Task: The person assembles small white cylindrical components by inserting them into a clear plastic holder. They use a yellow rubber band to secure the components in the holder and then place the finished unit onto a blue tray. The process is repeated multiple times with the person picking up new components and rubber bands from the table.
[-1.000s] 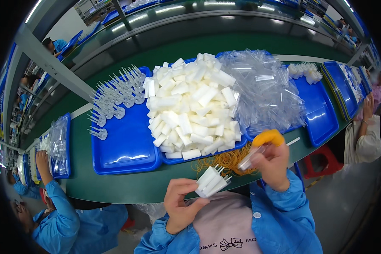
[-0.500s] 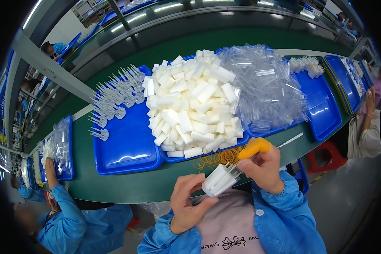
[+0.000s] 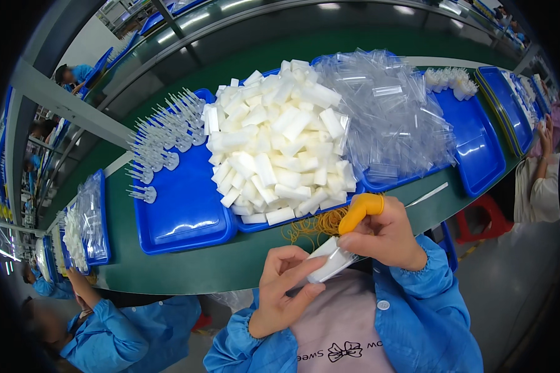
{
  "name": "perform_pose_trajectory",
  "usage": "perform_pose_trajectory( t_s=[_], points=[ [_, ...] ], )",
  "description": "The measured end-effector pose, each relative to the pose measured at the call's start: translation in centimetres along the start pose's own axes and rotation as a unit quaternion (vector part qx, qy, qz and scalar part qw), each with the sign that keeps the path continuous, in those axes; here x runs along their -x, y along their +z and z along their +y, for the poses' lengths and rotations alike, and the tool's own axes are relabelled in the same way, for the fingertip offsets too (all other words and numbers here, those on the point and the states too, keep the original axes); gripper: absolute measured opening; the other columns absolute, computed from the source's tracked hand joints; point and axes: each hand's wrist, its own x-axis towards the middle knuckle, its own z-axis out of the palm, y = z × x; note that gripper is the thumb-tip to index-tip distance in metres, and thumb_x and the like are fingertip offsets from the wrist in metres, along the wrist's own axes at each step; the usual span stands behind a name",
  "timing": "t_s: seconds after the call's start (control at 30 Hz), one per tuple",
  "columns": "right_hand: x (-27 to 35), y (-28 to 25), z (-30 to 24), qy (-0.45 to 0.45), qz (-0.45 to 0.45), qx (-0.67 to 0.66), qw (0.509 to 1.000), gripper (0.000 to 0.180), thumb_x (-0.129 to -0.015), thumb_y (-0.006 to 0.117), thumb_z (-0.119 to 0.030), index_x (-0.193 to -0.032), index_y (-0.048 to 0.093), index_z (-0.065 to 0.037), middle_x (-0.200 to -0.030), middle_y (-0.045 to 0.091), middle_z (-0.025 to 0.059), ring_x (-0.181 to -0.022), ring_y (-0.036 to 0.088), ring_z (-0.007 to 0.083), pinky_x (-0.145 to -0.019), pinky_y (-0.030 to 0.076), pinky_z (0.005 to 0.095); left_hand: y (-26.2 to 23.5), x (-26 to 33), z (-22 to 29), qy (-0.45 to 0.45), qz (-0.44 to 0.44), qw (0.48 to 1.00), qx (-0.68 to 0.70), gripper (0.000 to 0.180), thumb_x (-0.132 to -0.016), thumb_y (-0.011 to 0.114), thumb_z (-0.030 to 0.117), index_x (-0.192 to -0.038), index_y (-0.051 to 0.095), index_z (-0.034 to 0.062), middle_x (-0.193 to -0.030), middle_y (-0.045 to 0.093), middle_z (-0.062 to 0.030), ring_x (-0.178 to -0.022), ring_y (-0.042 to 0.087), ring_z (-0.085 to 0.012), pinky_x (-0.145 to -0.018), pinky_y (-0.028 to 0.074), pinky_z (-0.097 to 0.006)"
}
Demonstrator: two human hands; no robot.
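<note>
Between my hands, just off the near table edge, is a white foam-covered part [image 3: 325, 263] with clear plastic on it. My left hand [image 3: 286, 287] grips its lower left end, thumb below and fingers above. The fingers of my right hand [image 3: 379, 231] are closed on its upper right end, a yellow finger cot [image 3: 359, 211] covering one of them. Whatever is at that end is mostly covered by the right fingertips. Several orange-brown rubber bands [image 3: 308, 230] lie in a loose heap on the table right behind the part.
White foam blocks [image 3: 280, 149] are heaped in a blue tray, beside a pile of clear plastic sleeves [image 3: 392, 118]. A left blue tray [image 3: 180, 233] bears white pronged parts [image 3: 158, 146]; the right blue tray [image 3: 479, 168] holds white pieces. A thin white strip [image 3: 428, 194] lies nearby. Co-workers sit at both sides.
The held part has turned and shifted slightly right, now showing a smoother side. My left fingers reach farther over it, and the right hand has moved a little higher. The left co-worker's arm has lowered.
</note>
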Motion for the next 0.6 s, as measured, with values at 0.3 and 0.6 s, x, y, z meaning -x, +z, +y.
perform_pose_trajectory(
  t_s=[0.3, 0.6],
  points=[
    [0.8, -1.3, 0.4, -0.137, 0.001, 0.18, 0.974, 0.031, -0.081, 0.065, -0.011, -0.109, 0.061, 0.001, -0.099, 0.054, 0.0101, -0.085, 0.053, 0.0197, -0.077, 0.042, 0.0287, -0.2, 0.2, -1.1, -0.066, 0.123, 0.988, 0.067, 0.043, -0.069, 0.073, 0.0, -0.11, 0.059, -0.0022, -0.115, 0.047, -0.0114, -0.103, 0.054, -0.0206, -0.09, 0.046, -0.033],
    [1.6, 0.9, 1.2, -0.068, 0.099, 0.004, 0.993, 0.023, -0.074, 0.074, -0.008, -0.093, 0.061, -0.003, -0.098, 0.058, 0.0092, -0.102, 0.052, 0.0208, -0.085, 0.042, 0.0304, 0.6, 0.2, -1.7, -0.088, 0.141, 0.974, 0.154, 0.043, -0.068, 0.077, -0.002, -0.108, 0.061, -0.0015, -0.114, 0.051, -0.0117, -0.1, 0.057, -0.0192, -0.082, 0.052, -0.029]
  ],
)
